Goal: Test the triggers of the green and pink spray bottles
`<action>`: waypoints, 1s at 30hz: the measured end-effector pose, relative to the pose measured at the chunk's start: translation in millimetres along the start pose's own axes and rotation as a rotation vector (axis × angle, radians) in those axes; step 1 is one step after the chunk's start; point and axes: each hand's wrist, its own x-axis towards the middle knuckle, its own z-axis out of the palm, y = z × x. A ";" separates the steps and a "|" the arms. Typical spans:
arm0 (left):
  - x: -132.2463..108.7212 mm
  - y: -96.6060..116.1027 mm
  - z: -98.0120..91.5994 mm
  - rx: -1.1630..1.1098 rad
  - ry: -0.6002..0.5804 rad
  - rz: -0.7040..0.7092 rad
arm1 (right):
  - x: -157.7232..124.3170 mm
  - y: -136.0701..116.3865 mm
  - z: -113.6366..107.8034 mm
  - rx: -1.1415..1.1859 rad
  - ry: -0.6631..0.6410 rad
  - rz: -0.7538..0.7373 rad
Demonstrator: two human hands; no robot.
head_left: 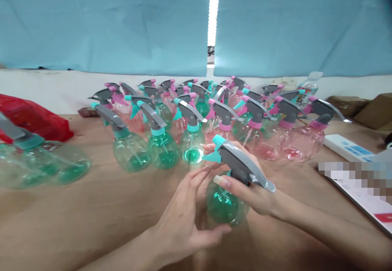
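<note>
Pinching a green spray bottle (225,203) at five o'clock in right hand (261,196), alongside left hand (183,218) with thumb spread from fingers, perhaps touching it.

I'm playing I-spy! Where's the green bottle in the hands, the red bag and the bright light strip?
Held green bottle (226,209): head view, on its rounded body.
Red bag (41,118): head view, crinkled middle.
Light strip (213,14): head view, glowing part.

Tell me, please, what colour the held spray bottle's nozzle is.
The nozzle is turquoise, in head view.
</note>
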 end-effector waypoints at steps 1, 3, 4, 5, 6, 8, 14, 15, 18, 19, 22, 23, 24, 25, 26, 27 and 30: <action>-1.1 3.5 -2.0 0.003 0.026 -0.003 | 0.5 -1.8 5.8 -0.001 -0.005 0.001; -5.5 9.3 -6.0 0.003 0.038 -0.032 | 2.0 -6.1 19.1 0.003 -0.014 -0.003; -8.9 11.5 -8.2 0.000 0.039 -0.061 | 3.0 -8.5 26.4 0.010 -0.012 -0.009; -12.9 13.1 -10.7 -0.002 0.047 -0.087 | 4.1 -11.1 34.1 0.017 -0.008 -0.011; -17.4 14.4 -13.5 0.000 0.065 -0.108 | 5.3 -13.9 41.9 0.019 -0.003 -0.010; -26.8 16.3 -20.7 0.007 0.102 -0.138 | 7.9 -19.2 57.2 0.013 -0.002 0.000; -55.3 20.2 -51.0 0.089 0.146 -0.156 | 13.2 -34.9 88.2 -0.027 -0.146 0.002; -61.0 19.7 -56.3 0.123 0.152 -0.166 | 12.9 -37.4 90.5 -0.048 -0.180 0.003; -79.6 14.2 -72.5 0.276 0.223 -0.212 | 9.1 -43.1 93.1 -0.153 -0.269 -0.025; -85.7 11.0 -78.2 0.295 0.251 -0.231 | 7.0 -44.2 92.9 -0.194 -0.294 -0.039; -101.2 -2.1 -96.2 0.365 0.330 -0.275 | 2.0 -46.3 91.6 -0.273 -0.336 -0.045; -105.2 -7.7 -102.5 0.389 0.351 -0.288 | 1.8 -47.2 91.5 -0.287 -0.344 -0.042; -108.5 -13.7 -108.9 0.414 0.381 -0.297 | 2.9 -48.1 91.7 -0.299 -0.348 -0.040; -111.3 -20.3 -115.4 0.454 0.415 -0.304 | 5.4 -49.2 92.5 -0.311 -0.348 -0.039; -113.5 -27.2 -122.2 0.491 0.437 -0.317 | 9.4 -50.4 93.7 -0.324 -0.345 -0.040; -115.3 -34.3 -129.0 0.514 0.457 -0.328 | 14.9 -51.5 95.3 -0.336 -0.335 -0.040; -118.1 -55.4 -149.5 0.564 0.479 -0.369 | 38.2 -55.0 101.7 -0.385 -0.274 -0.066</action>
